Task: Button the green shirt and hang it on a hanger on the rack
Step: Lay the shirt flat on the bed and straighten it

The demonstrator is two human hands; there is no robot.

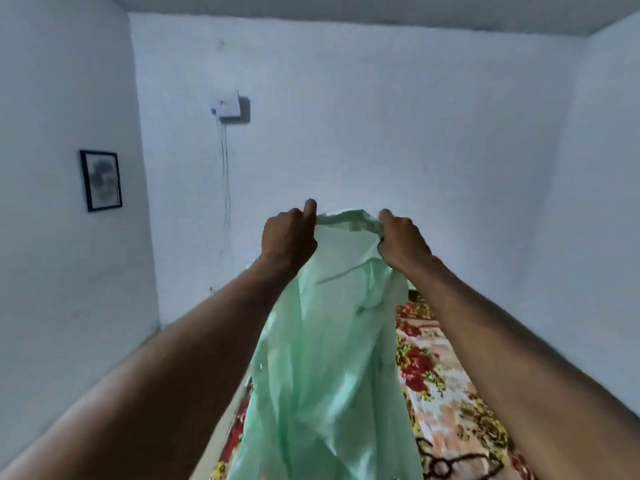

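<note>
Holding what, where?
— My fingers (309, 206), left hand (289, 233) and right hand (401, 237), pinch the green shirt (329, 358) at its collar, aloft over the bed (450, 375). Step, I judge: spreading it out. Next likely needs it laid flat for buttoning.

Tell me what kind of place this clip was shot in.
Probably a home bedroom: a floral bedspread lies below the green shirt, and a framed picture hangs on the left wall.

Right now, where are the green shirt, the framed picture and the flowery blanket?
green shirt (325, 375): head view, middle of the hanging cloth.
framed picture (100, 180): head view, centre of the glass.
flowery blanket (420, 363): head view, a red flower.
</note>
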